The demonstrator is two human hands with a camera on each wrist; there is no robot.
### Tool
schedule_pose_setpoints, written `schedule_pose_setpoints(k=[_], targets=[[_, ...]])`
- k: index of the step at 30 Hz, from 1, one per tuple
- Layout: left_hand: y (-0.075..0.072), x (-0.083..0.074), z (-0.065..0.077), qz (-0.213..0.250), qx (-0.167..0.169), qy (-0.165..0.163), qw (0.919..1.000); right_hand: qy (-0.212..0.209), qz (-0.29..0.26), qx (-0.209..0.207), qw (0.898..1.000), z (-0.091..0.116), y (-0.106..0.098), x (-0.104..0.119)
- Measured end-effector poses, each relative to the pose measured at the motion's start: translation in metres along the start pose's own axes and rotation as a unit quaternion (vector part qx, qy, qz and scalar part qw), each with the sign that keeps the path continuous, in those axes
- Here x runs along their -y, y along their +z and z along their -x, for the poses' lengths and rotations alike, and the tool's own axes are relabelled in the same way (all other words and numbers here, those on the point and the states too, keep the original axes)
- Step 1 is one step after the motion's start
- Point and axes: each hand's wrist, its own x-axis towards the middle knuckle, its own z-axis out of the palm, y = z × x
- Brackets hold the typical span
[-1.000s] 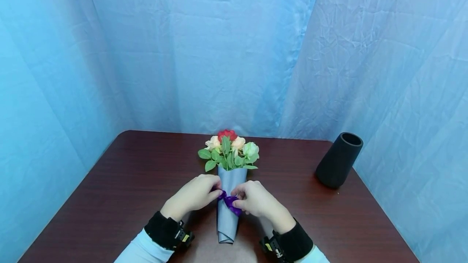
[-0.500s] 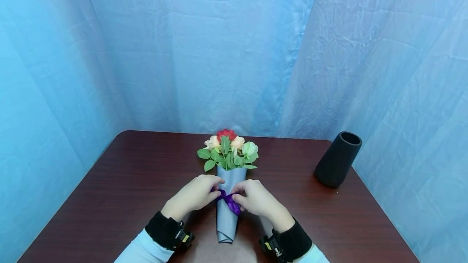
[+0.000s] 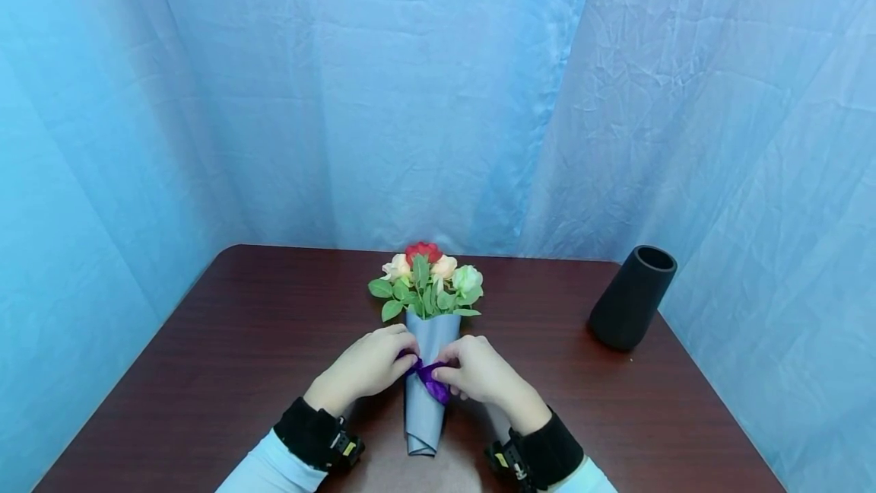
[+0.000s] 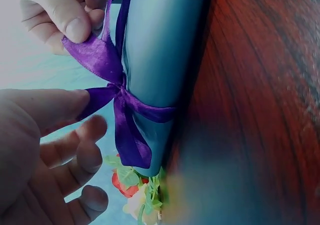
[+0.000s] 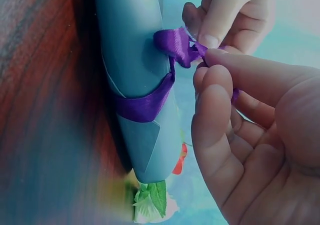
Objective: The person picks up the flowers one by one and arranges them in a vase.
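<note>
A bouquet lies on the table, its red, cream and pale green flowers (image 3: 431, 276) at the far end of a grey-blue paper wrap (image 3: 426, 424). Round the wrap's middle goes a purple satin ribbon (image 4: 119, 87), crossed in a knot with loops and a loose tail on top. My left hand (image 3: 369, 364) pinches one part of the ribbon between thumb and fingers, left of the knot. On the other side, my right hand (image 3: 479, 373) pinches a ribbon loop. In the right wrist view, the fingers partly hide the ribbon where the two hands meet.
A black tapered vase (image 3: 630, 303) stands toward the right edge of the dark brown wooden table (image 3: 274, 303). Light blue curtains (image 3: 411, 97) hang behind and beside the table. Both wrists wear black bands with small cameras.
The fingers of my left hand have shifted slightly at the ribbon, and my right hand has barely moved. Both keep hold of the ribbon; the bouquet stays in place.
</note>
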Motion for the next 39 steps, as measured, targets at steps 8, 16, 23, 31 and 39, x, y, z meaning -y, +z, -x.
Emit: schedule_pose_setpoints(k=[8, 16, 23, 31, 39], targets=[[-0.001, 0.000, -0.003, 0.021, 0.018, -0.009, 0.9996, -0.013, 0.000, -0.007, 1.000, 0.000, -0.001, -0.002], [-0.003, 0.001, -0.002, -0.001, 0.023, 0.019, 0.9996, -0.015, 0.004, -0.006, 1.000, 0.001, -0.002, -0.004], [-0.008, 0.002, -0.001, -0.012, 0.011, 0.029, 0.9995, -0.006, -0.002, -0.006, 1.000, 0.001, -0.004, -0.005], [-0.011, 0.005, 0.001, -0.016, 0.011, 0.016, 0.9997, 0.008, -0.024, -0.008, 1.000, 0.004, -0.009, -0.005], [-0.015, 0.005, 0.002, -0.007, 0.018, 0.005, 0.9998, 0.016, -0.029, -0.010, 0.999, 0.005, -0.011, -0.008]])
